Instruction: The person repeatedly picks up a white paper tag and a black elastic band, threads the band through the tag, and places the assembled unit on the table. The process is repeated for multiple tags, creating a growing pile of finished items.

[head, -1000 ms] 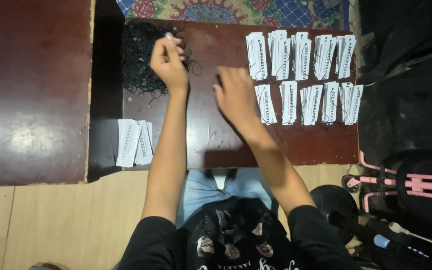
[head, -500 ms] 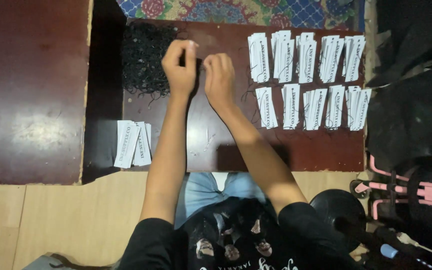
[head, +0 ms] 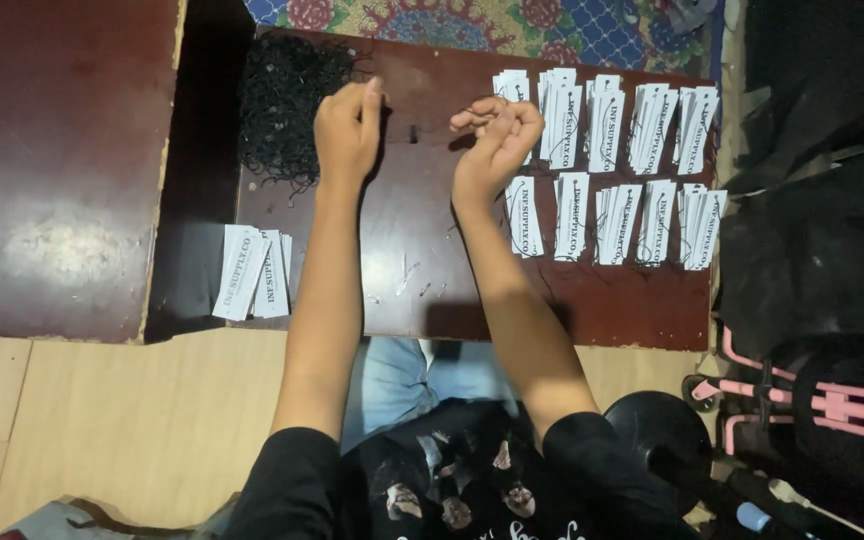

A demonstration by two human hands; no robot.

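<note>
**Black string, held between two hands over a low brown table**

Black string [head: 420, 132]: a thin strand spanning the gap between the two hands, above the middle of the table; only faintly visible against the dark wood.

Left hand [head: 347, 130]: fingers curled in with the fingertips pinched together at the top, closed on the left end of the string. It sits just beside the pile of black strings.

Right hand [head: 495, 140]: fingers bent and bunched, pinching the right end of the string. It hovers next to the nearest white tags; whether it touches them cannot be told.

Pile of black strings [head: 287, 105]: a loose tangled heap at the far left part of the table, left of the left hand.

White tags [head: 607, 155]: narrow paper slips with dark print, laid in small stacks in two rows across the right half of the table, each with a thin dark loop on it.

Small stack of tags [head: 252, 272]: a few white slips at the near left edge of the table, well apart from the rows.

Table [head: 402, 290]: dark reddish-brown top, with a few short scraps lying near its front edge.

Second brown surface [head: 52, 160]: to the left, separated by a dark gap.

Patterned rug [head: 512, 25]: beyond the table's far edge.

Pink-framed object [head: 832, 400]: lower right, on the floor.
</note>
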